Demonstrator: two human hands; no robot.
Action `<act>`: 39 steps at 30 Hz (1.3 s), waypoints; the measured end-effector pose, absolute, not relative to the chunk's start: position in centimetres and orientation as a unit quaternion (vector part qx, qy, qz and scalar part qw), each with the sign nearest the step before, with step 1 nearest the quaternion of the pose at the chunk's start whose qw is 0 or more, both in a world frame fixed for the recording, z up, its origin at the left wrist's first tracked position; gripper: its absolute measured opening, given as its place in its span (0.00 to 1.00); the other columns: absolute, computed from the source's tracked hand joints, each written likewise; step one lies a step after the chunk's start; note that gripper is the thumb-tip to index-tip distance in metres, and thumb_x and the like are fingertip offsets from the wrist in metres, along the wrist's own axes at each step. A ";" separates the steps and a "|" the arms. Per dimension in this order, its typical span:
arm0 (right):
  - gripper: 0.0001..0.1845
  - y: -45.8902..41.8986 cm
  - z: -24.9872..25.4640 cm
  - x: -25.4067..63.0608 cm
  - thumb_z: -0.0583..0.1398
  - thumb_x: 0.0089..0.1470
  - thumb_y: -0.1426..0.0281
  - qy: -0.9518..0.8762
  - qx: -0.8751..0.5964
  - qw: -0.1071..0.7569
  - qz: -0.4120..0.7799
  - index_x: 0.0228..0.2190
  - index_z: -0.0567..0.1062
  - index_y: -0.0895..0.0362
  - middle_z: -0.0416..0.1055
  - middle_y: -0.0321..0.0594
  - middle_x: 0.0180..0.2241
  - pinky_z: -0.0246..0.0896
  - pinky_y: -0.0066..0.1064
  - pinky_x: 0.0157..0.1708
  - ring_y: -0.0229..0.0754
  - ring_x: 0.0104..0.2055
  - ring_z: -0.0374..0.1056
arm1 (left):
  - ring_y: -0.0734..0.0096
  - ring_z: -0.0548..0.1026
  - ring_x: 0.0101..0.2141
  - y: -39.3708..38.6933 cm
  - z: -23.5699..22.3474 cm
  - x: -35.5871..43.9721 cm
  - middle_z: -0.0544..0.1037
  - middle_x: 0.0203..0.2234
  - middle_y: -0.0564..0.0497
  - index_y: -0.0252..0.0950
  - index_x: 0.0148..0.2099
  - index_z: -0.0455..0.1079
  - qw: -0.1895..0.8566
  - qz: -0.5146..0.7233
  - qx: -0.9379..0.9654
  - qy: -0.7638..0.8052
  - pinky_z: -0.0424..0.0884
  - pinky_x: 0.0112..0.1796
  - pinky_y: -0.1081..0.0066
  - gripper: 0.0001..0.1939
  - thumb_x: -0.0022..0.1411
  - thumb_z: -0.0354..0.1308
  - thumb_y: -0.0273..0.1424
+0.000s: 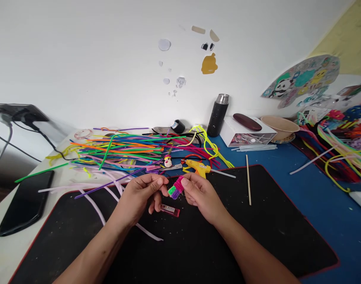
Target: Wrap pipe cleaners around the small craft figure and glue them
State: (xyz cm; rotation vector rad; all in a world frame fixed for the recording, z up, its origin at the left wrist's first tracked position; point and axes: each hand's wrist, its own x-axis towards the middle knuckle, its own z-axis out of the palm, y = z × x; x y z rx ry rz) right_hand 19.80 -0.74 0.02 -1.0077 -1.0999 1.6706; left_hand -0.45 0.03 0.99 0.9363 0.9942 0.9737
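Observation:
Between the thumb and fingers of my right hand (202, 194) is a small pipe cleaner bundle (177, 187), wrapped in pink with green and purple ends pointing down to the left. My left hand (144, 190) is just left of the bundle, its thumb and index finger pinched together; whatever they grip, if anything, is too small to name. Below the hands lies a small red case with a white label (170, 210) on the black mat (180, 256). Behind my right hand sits a yellow glue gun (198, 167), and a small figure head with a pink-and-yellow top (168, 161) is beside it.
Many coloured pipe cleaners (130, 148) spread across the back left. A black phone-like slab (25, 203) lies at far left. A wooden stick (248, 179) rests on the mat's right. Behind stand a black flask (218, 116), a white box (248, 136) and a beige bowl (279, 124).

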 end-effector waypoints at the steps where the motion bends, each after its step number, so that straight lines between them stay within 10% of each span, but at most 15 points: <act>1: 0.28 -0.8 0.0 19.8 0.70 0.55 0.43 -0.443 -0.404 0.436 0.671 0.33 0.74 0.55 0.54 0.23 0.18 0.35 0.29 0.20 0.31 0.19 0.42 | 0.77 0.72 0.13 0.0 1.1 -0.4 0.81 0.24 0.51 0.33 0.37 0.79 0.664 0.436 0.416 0.443 0.60 0.12 0.80 0.23 0.55 0.75 0.49; 16: 0.27 -1.1 -1.0 19.7 0.66 0.59 0.42 -0.504 -0.447 0.414 0.612 0.34 0.74 0.54 0.60 0.29 0.22 0.43 0.30 0.22 0.35 0.22 0.48 | 0.73 0.56 0.20 -0.9 1.1 -0.9 0.60 0.16 0.55 0.39 0.20 0.61 0.468 0.482 0.535 0.512 0.55 0.23 0.70 0.30 0.69 0.63 0.48; 20: 0.27 -1.2 -1.2 19.7 0.65 0.61 0.42 -0.524 -0.453 0.409 0.593 0.35 0.76 0.54 0.65 0.33 0.25 0.46 0.29 0.22 0.36 0.23 0.52 | 0.66 0.68 0.29 -1.0 1.5 -0.4 0.75 0.29 0.52 0.41 0.39 0.81 0.407 0.491 0.589 0.496 0.66 0.33 0.68 0.07 0.66 0.68 0.39; 22: 0.27 -1.2 -1.2 19.7 0.65 0.61 0.42 -0.529 -0.458 0.408 0.587 0.35 0.76 0.54 0.66 0.33 0.25 0.46 0.29 0.22 0.36 0.23 0.53 | 0.61 0.72 0.36 -1.0 1.7 -0.3 0.79 0.38 0.50 0.46 0.53 0.81 0.367 0.500 0.615 0.487 0.69 0.40 0.66 0.14 0.64 0.70 0.35; 39: 0.26 -1.2 -1.2 19.7 0.63 0.63 0.44 -0.554 -0.484 0.373 0.565 0.36 0.75 0.55 0.55 0.27 0.23 0.47 0.30 0.25 0.37 0.25 0.52 | 0.67 0.78 0.37 -1.1 0.6 -0.5 0.79 0.36 0.50 0.40 0.48 0.81 0.130 0.476 0.788 0.367 0.74 0.40 0.68 0.08 0.70 0.65 0.25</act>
